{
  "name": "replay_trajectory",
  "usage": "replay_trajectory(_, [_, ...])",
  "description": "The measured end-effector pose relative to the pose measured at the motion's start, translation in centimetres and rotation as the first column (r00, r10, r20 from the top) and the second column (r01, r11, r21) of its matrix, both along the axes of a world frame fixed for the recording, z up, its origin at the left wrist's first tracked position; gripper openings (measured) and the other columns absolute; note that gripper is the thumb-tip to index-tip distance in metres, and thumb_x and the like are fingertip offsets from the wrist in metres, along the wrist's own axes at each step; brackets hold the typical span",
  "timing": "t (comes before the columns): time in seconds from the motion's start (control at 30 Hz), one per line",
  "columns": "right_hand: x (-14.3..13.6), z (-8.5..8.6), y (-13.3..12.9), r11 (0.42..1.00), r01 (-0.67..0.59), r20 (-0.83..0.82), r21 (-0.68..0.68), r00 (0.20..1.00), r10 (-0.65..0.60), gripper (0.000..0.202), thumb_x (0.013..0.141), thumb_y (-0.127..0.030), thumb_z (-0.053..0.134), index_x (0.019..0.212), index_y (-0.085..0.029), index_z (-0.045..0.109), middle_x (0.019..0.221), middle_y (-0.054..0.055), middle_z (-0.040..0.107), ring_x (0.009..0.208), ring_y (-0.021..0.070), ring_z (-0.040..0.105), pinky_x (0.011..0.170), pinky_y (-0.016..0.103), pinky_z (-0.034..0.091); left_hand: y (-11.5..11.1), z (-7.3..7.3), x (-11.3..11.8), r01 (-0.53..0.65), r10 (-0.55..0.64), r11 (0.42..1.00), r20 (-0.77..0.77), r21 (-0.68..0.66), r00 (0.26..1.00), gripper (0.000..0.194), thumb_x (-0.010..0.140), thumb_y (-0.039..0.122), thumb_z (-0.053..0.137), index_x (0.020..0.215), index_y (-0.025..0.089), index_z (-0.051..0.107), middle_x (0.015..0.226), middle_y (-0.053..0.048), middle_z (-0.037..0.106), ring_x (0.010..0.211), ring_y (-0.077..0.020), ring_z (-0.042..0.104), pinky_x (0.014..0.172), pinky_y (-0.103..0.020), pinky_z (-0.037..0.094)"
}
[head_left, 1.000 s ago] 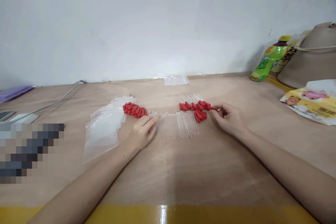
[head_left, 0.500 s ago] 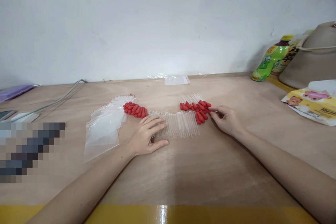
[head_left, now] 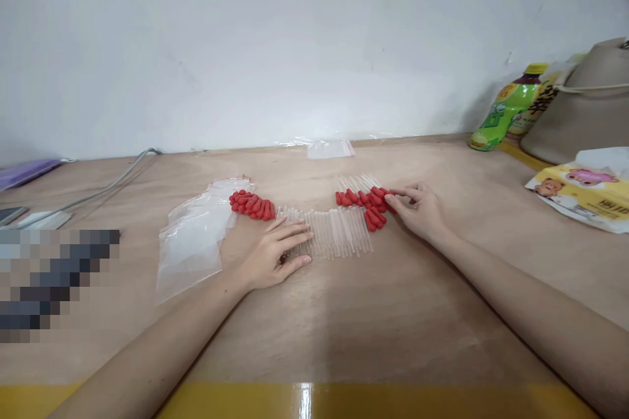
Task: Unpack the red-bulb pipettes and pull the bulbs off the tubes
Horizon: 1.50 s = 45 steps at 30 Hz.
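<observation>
My left hand [head_left: 280,250] lies with its fingers spread over the left end of a row of clear, thin dropper tubes [head_left: 341,234]. My right hand [head_left: 417,209] pinches thumb and forefinger together at a red rubber bulb on the right end of the right-hand cluster of red rubber bulbs [head_left: 358,198]. Thin clear stems [head_left: 361,181] stick out behind that cluster. A few more red bulbs [head_left: 375,218] lie just in front, touching the tube row's right end. Another pile of red bulbs [head_left: 253,205] sits beyond my left fingertips.
Overlapping clear zip bags [head_left: 191,245] lie left of the left pile, and a small stack [head_left: 330,149] rests near the wall. At right stand a green-labelled bottle [head_left: 508,108], a beige bag [head_left: 584,111] and a yellow packet [head_left: 584,190]. A grey cable [head_left: 118,183] crosses the left.
My right hand has shifted slightly up and left, its fingertips now against the end of the upper bulb row. My left hand stays over the tubes.
</observation>
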State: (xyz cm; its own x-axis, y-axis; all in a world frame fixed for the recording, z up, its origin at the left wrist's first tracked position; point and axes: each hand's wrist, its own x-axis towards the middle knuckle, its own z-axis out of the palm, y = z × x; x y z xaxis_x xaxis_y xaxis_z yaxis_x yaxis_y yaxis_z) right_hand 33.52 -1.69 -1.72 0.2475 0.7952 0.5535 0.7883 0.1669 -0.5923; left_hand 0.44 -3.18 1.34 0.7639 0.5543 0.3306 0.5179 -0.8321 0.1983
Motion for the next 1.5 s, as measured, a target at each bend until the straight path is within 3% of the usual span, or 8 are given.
replay_trajectory(0.17, [-0.4,0.2,0.1,0.997,0.000,-0.013,0.078,1.000,0.001,0.028,0.077,-0.043,0.054,0.085,-0.023,0.071,0.073,0.004,0.057,0.072,0.0172,0.053,0.066,0.031,0.045,-0.1,0.0,0.0,0.014,-0.017,0.999,0.044,0.052,0.999,0.034,0.085,0.030,0.050,0.118,0.021,0.053,0.123,-0.007,0.053,0.121,-0.0212,0.042,0.105,-0.047,0.028])
replay_trajectory(0.4, [-1.2,1.2,-1.1,0.967,-0.032,-0.088,0.254,0.995,0.056,0.024,0.080,-0.037,0.054,0.094,-0.024,0.068,0.076,0.004,0.062,0.074,0.0179,0.055,0.072,0.034,0.045,0.1,-0.2,0.3,0.000,-0.029,0.982,0.152,0.186,0.988,0.032,0.085,0.023,0.049,0.117,0.020,0.053,0.123,-0.009,0.052,0.122,-0.0232,0.040,0.102,-0.048,0.034])
replay_trajectory(0.5, [-2.5,1.6,-2.6,0.936,-0.198,0.079,0.291,0.980,0.183,0.020,0.081,-0.033,0.055,0.095,-0.026,0.068,0.079,0.004,0.063,0.077,0.0180,0.055,0.075,0.036,0.042,0.0,-0.1,0.5,-0.054,-0.008,0.954,0.207,0.294,0.978,0.038,0.084,0.020,0.050,0.123,0.020,0.047,0.128,-0.010,0.047,0.124,-0.0251,0.037,0.101,-0.049,0.035])
replay_trajectory(0.63, [-4.8,1.8,-4.5,0.856,-0.459,0.275,0.238,0.877,0.394,0.018,0.081,-0.028,0.056,0.096,-0.031,0.067,0.082,0.001,0.063,0.078,0.0157,0.054,0.077,0.036,0.038,-0.2,0.1,1.1,-0.064,-0.018,0.913,0.197,0.402,0.980,0.046,0.083,0.017,0.052,0.127,0.018,0.042,0.131,-0.014,0.044,0.125,-0.0264,0.036,0.100,-0.048,0.036])
replay_trajectory(0.9, [-6.4,1.7,-5.2,0.761,-0.607,0.410,0.231,0.770,0.489,0.018,0.079,-0.026,0.060,0.094,-0.032,0.066,0.083,-0.001,0.065,0.082,0.0157,0.050,0.078,0.035,0.034,-0.4,0.0,2.1,0.051,-0.147,0.838,0.135,0.544,0.980,0.021,0.080,0.016,0.058,0.101,0.014,0.059,0.105,-0.009,0.065,0.109,-0.0224,0.054,0.093,-0.041,0.046])
replay_trajectory(1.13, [-7.9,2.2,-5.9,0.790,-0.594,0.525,0.149,0.725,0.446,0.032,0.076,-0.039,0.060,0.104,-0.022,0.061,0.096,0.005,0.065,0.092,0.0199,0.054,0.088,0.042,0.032,-0.9,-0.4,2.7,0.072,-0.157,0.837,0.112,0.543,0.981,0.013,0.081,0.016,0.056,0.094,0.014,0.060,0.096,-0.006,0.068,0.098,-0.0194,0.061,0.089,-0.036,0.051])
replay_trajectory(1.27, [-9.0,2.2,-6.1,0.783,-0.593,0.585,0.189,0.708,0.396,0.018,0.079,-0.031,0.059,0.095,-0.023,0.063,0.090,0.001,0.067,0.089,0.0173,0.057,0.091,0.041,0.032,-1.3,-0.3,2.9,0.138,-0.209,0.847,0.083,0.514,0.974,0.014,0.082,0.016,0.055,0.095,0.014,0.059,0.099,-0.007,0.067,0.103,-0.0193,0.059,0.092,-0.036,0.049])
replay_trajectory(1.5, [-9.0,1.7,-5.9,0.670,-0.697,0.607,0.256,0.656,0.450,0.011,0.080,-0.019,0.058,0.090,-0.017,0.063,0.084,0.002,0.068,0.086,0.0157,0.057,0.079,0.032,0.047,-1.6,-0.3,3.0,0.196,-0.263,0.868,0.089,0.456,0.961,0.012,0.081,0.011,0.053,0.092,0.012,0.058,0.093,-0.007,0.068,0.100,-0.0181,0.060,0.093,-0.035,0.049])
